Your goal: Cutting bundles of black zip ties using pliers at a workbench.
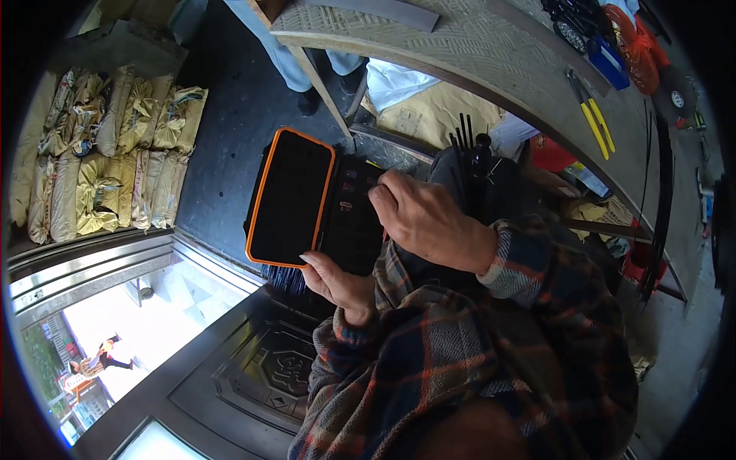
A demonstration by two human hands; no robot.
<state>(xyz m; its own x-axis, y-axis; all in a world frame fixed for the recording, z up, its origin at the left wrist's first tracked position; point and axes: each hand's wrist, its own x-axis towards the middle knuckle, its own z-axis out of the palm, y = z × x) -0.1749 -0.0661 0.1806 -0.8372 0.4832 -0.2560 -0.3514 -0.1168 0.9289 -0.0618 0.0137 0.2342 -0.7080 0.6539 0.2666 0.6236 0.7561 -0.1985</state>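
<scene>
An open black card case (290,201) with an orange rim lies unfolded in front of me, its lid to the left. My left hand (337,285) grips the case's near edge by the hinge, thumb on top; the other fingers are hidden underneath. Small cards (346,205) sit in the dark slots of the right half. Over the right side of that half is my right hand (429,218), its fingers curled and pressed together at the slots. Whatever lies between those fingertips is hidden.
Paper-wrapped bundles (107,153) are stacked at the far left. A dark panelled door (230,383) stands at the lower left. Yellow-handled pliers (594,119) lie on the workbench (475,57). Black rods (464,146) stand beyond my right hand. Another person's legs (284,57) show behind the bench.
</scene>
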